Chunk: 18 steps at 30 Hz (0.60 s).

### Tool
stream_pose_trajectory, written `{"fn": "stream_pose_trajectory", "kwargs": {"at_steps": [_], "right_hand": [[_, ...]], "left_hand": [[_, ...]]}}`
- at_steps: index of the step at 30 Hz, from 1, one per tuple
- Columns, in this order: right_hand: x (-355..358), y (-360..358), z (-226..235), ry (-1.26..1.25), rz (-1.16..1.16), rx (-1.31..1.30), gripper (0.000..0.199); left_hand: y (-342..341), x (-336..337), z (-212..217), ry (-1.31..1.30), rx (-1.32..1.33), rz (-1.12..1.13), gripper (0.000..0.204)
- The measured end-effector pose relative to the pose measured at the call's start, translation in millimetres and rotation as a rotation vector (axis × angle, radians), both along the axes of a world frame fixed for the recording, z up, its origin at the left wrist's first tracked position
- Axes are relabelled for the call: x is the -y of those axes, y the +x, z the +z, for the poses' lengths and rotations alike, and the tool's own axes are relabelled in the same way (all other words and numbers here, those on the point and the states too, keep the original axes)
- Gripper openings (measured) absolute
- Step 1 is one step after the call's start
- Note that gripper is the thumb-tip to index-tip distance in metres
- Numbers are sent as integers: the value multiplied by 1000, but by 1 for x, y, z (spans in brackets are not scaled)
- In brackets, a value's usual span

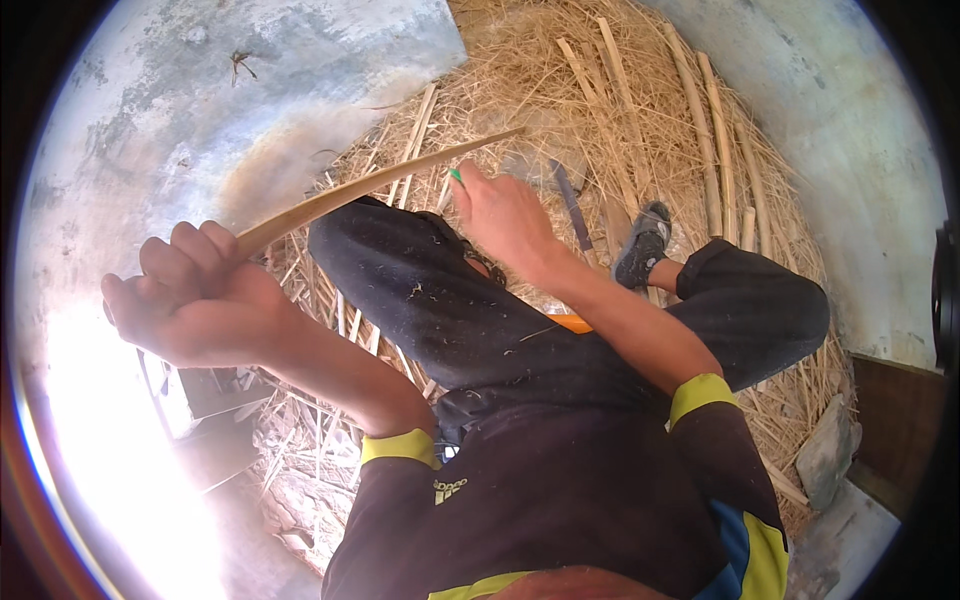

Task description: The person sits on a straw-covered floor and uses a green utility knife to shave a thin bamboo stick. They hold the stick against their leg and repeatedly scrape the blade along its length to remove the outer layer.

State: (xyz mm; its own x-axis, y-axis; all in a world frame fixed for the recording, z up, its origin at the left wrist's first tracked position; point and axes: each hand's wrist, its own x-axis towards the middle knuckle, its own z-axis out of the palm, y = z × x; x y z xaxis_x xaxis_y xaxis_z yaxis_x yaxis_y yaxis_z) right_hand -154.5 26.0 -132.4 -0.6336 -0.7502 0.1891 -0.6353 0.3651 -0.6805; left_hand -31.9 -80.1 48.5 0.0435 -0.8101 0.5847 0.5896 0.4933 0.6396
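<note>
My left hand is closed in a fist round the thick end of a long, tapering strip of split wood or bamboo. The strip slants up to the right across my bent knee, its thin tip pointing away from me. Just below the strip's far half is my right hand, fingers curled in. A small green end of something pokes out at its fingertips; the rest is hidden in the hand. Beyond the right wrist, a dark flat blade lies on the shavings.
Straw-like shavings cover the ground, with several long poles at the right. Pale walls stand to both sides. My shoe is near the blade. A grey stone sits at the lower right. Bright light glares at the lower left.
</note>
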Motion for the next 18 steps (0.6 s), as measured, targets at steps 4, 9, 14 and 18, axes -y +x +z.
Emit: {"fn": "stream_pose_trajectory", "kwargs": {"at_steps": [4,9,14,18], "right_hand": [[4,-9,-19,140,-20,33,27],[6,-3,-7,1,-18,-162,29],[12,-33,-44,155,-88,83,28],[11,-12,-22,89,7,-53,26]], "left_hand": [[-2,3,2,-6,-6,-8,41],[-3,3,2,-21,14,-2,42],[-3,1,6,28,-2,35,43],[-4,-3,4,-5,2,30,42]]}}
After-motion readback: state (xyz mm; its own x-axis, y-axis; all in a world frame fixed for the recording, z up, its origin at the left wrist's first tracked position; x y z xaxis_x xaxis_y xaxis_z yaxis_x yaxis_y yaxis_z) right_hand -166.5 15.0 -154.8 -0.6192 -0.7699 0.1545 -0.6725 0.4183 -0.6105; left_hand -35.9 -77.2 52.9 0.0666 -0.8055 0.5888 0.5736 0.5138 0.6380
